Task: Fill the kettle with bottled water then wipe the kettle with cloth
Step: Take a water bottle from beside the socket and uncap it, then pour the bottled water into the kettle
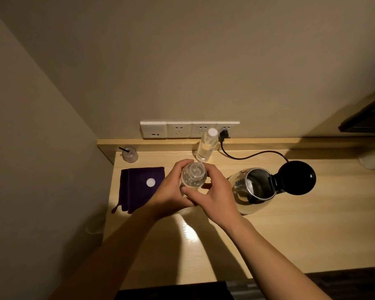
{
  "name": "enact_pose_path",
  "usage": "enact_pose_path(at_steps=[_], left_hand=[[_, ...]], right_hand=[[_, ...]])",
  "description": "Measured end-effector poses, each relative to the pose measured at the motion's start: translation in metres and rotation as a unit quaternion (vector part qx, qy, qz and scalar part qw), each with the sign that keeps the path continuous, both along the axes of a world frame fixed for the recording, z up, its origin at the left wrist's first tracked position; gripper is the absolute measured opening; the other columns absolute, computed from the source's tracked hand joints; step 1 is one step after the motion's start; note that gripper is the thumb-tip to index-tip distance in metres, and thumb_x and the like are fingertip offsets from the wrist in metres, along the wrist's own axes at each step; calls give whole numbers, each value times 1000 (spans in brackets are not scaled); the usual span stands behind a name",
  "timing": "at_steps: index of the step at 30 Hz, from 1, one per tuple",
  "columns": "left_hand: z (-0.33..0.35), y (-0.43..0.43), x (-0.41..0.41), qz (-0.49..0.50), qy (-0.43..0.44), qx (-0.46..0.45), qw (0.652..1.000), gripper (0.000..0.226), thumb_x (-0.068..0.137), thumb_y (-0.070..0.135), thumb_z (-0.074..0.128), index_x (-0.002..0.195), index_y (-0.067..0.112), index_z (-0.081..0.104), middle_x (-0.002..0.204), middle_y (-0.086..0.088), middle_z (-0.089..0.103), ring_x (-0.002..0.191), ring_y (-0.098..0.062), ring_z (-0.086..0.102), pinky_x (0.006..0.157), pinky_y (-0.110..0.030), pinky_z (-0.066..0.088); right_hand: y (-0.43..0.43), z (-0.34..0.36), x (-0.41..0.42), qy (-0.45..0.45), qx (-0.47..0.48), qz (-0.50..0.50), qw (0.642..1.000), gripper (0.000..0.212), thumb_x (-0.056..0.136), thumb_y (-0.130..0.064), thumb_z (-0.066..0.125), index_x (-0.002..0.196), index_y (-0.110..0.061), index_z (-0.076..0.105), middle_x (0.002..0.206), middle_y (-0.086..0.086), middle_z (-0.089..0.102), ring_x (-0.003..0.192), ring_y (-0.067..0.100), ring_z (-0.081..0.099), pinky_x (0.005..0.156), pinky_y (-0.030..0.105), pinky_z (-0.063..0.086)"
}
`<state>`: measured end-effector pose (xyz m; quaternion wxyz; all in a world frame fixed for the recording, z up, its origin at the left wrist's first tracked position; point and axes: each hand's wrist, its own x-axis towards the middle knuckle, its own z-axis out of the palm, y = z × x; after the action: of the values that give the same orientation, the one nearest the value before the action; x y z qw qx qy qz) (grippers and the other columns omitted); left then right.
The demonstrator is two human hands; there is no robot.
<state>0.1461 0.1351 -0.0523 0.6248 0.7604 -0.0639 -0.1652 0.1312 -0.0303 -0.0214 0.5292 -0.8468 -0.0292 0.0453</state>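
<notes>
Far left, by the back edge of the pale wooden surface (301, 230), stands a small clear cup with a black straw (130, 154). Next, a dark purple folded cloth (139, 187) lies flat near the left edge, a white bottle cap (150, 182) resting on it. Centre: the left hand (171, 189) has its fingers curled snugly around a clear uncapped plastic water bottle (193, 176), held upright. The right hand (214, 193) clasps the same bottle from the other side, fingers closed on its lower body. Behind, a second capped clear bottle (206, 146) stands near the back edge. Right, the steel electric kettle (253, 187) sits with its black lid (297, 177) flipped open.
</notes>
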Motion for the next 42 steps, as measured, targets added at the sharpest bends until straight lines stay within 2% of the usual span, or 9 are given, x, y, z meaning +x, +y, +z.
enact_pose_path(at_steps=[6,11,15,18,22,27,31,37,42], left_hand=[[5,-36,-8,66,8,-71,995,66,74,17,91,126,40,59,121,11,72,113,-12,72,84,-24,59],[15,-63,-9,37,-12,-26,999,65,73,21,89,119,54,57,119,18,72,111,-4,71,84,-14,55],[20,-78,-8,-5,-16,-2,1000,59,75,29,87,122,44,56,117,20,71,109,-4,70,85,-14,54],[23,-87,-5,-45,-25,40,998,60,71,41,86,122,44,55,115,25,70,110,-2,68,86,-11,51],[21,-94,1,-80,-5,105,991,71,65,53,85,128,42,53,118,23,70,110,4,65,87,-14,49],[21,-100,1,-99,15,168,981,57,64,51,84,108,63,50,107,45,63,100,18,62,71,-1,49],[14,-99,0,-108,-1,198,974,58,73,38,90,116,50,53,104,21,73,98,7,67,79,-12,51],[8,-103,-1,-102,24,177,979,62,81,9,88,134,17,56,107,3,74,88,7,69,81,-9,52],[11,-110,3,-102,39,191,975,61,81,10,87,133,17,57,107,0,73,101,-19,72,97,-39,56]], right_hand=[[-19,9,-11,-35,-7,-31,999,63,74,-41,89,130,-31,61,116,-13,52,112,-2,56,86,9,47],[-45,6,-22,-18,-33,-62,997,72,72,-54,83,137,-36,55,120,-23,46,115,-9,52,88,6,44],[-80,-13,-56,-38,-74,-112,990,69,80,-57,74,141,-35,50,125,-25,46,115,3,56,91,23,53],[-116,-56,-94,-89,-181,-177,963,53,85,-52,68,128,-23,55,121,-6,59,109,14,56,88,36,55],[-149,-114,-111,39,-284,-244,927,66,83,-63,60,133,-21,49,133,5,61,121,20,54,99,40,50],[-169,-166,-104,30,-360,-203,910,84,85,-57,65,148,-5,49,154,18,53,145,33,48,114,49,44],[-173,-188,-95,16,-373,-200,906,91,86,-58,67,152,0,47,162,17,44,154,30,37,122,45,33],[-182,-209,-96,36,-418,-163,893,97,92,-67,55,160,-2,33,171,15,29,159,27,26,125,48,30],[-182,-212,-97,38,-437,-154,885,96,97,-72,44,162,-3,30,171,15,27,160,29,24,125,48,30]])
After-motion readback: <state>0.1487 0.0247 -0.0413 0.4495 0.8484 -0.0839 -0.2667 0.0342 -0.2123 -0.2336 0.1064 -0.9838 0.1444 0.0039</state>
